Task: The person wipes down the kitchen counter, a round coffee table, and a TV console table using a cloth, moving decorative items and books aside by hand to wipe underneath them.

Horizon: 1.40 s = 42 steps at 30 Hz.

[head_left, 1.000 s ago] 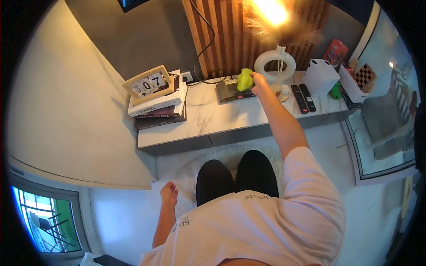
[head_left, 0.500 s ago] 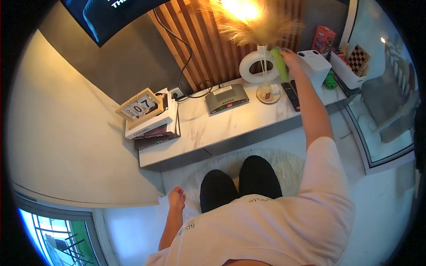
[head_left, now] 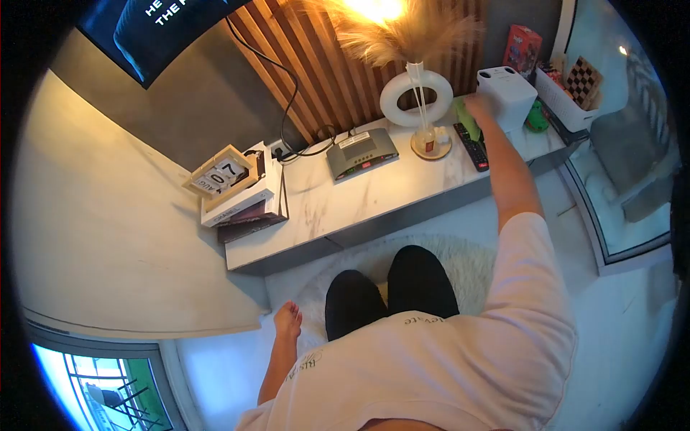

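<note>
My right hand (head_left: 480, 108) is closed on a green cloth (head_left: 467, 121) over the back ends of the remotes (head_left: 472, 147), just left of the white box (head_left: 507, 99). To the left of the cloth stand a glass diffuser (head_left: 430, 144) on a round coaster and a white ring-shaped vase (head_left: 392, 100) holding pampas grass. My left hand (head_left: 288, 316) hangs low at my left side, away from the cabinet, with its fingers curled in and nothing seen in them.
A grey router (head_left: 361, 154) sits mid-cabinet (head_left: 309, 223). At the left end, a wooden block calendar (head_left: 221, 176) rests on stacked books (head_left: 248, 208). A white basket (head_left: 564, 104), a chessboard (head_left: 583, 80) and a red box (head_left: 522, 49) are at the right end.
My right hand has carried the green cloth from the router rightward past the diffuser, then down to the remotes. The view has shifted, showing more of the screen at the upper left.
</note>
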Each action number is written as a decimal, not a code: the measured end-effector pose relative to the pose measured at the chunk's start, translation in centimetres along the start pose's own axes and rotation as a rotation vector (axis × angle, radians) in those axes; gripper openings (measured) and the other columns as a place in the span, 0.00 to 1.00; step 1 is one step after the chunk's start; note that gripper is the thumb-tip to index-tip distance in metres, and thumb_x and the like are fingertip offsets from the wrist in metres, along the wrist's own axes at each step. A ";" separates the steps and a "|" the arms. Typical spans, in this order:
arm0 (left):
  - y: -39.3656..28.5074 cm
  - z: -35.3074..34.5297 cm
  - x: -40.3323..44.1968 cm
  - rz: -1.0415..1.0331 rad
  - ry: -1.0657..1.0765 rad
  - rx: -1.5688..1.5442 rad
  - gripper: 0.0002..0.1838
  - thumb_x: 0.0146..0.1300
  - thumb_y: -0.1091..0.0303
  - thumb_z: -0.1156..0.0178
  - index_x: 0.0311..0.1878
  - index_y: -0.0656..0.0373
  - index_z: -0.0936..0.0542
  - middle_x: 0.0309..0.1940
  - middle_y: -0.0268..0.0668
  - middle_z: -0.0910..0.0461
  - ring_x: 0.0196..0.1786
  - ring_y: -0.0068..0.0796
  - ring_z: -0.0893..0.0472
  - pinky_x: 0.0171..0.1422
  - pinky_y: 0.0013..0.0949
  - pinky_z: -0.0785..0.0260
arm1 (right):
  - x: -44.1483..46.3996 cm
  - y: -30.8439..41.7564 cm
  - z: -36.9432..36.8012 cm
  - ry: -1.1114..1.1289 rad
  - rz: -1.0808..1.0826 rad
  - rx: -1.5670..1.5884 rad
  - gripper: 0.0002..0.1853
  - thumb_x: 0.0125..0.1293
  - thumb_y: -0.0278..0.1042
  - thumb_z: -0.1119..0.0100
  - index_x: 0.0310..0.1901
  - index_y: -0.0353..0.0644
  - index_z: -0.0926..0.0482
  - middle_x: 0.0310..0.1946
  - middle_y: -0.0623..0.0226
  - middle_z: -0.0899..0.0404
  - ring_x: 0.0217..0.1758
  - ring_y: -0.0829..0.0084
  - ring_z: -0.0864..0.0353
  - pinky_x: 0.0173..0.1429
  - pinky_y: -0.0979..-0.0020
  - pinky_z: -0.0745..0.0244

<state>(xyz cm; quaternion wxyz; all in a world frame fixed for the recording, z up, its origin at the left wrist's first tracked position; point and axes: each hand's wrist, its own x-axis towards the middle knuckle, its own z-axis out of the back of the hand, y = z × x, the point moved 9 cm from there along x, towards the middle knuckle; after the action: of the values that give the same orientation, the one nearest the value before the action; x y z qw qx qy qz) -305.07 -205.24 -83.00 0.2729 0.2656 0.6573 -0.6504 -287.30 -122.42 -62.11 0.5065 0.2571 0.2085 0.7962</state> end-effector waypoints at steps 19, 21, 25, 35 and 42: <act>0.9 1.1 -0.4 -0.021 -0.028 -0.022 0.08 0.61 0.65 0.42 0.42 0.53 0.23 0.36 0.29 0.23 0.39 0.23 0.25 0.42 0.30 0.34 | -3.1 -2.7 -4.5 -0.022 -0.055 0.287 0.22 0.56 0.42 0.41 0.48 0.37 0.22 0.41 0.53 0.20 0.44 0.61 0.21 0.49 0.64 0.28; 1.0 1.0 -0.4 -0.013 -0.014 -0.041 0.08 0.61 0.65 0.42 0.43 0.53 0.23 0.35 0.28 0.23 0.39 0.23 0.25 0.43 0.30 0.34 | -3.7 -3.3 -4.0 0.033 -0.150 0.455 0.21 0.57 0.42 0.41 0.49 0.37 0.22 0.40 0.58 0.20 0.43 0.64 0.22 0.49 0.66 0.29; 1.9 0.9 0.3 -0.004 0.020 -0.053 0.08 0.62 0.65 0.42 0.44 0.53 0.23 0.36 0.28 0.23 0.40 0.23 0.25 0.44 0.30 0.34 | -6.7 -1.9 -0.8 0.093 -0.205 0.575 0.21 0.59 0.42 0.42 0.51 0.39 0.23 0.41 0.61 0.20 0.44 0.67 0.23 0.49 0.68 0.30; 2.3 2.1 -1.3 0.006 0.008 -0.118 0.09 0.61 0.65 0.43 0.44 0.51 0.23 0.35 0.27 0.24 0.38 0.22 0.26 0.43 0.29 0.35 | -16.1 5.1 4.0 0.245 -0.199 0.717 0.15 0.62 0.41 0.44 0.46 0.41 0.24 0.36 0.63 0.22 0.39 0.69 0.24 0.45 0.67 0.29; 3.5 2.3 -0.1 0.011 0.011 -0.166 0.08 0.61 0.63 0.43 0.42 0.51 0.23 0.35 0.28 0.24 0.38 0.22 0.26 0.41 0.30 0.35 | -25.2 9.3 -2.7 0.552 -0.075 0.443 0.16 0.61 0.40 0.39 0.46 0.40 0.22 0.35 0.65 0.21 0.37 0.74 0.24 0.40 0.70 0.28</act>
<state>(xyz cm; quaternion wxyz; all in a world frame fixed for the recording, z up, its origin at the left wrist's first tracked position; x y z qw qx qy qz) -302.52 -207.50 -85.38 0.2938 0.2492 0.7091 -0.5906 -286.53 -149.38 -63.75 0.3917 0.1279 0.5144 0.7520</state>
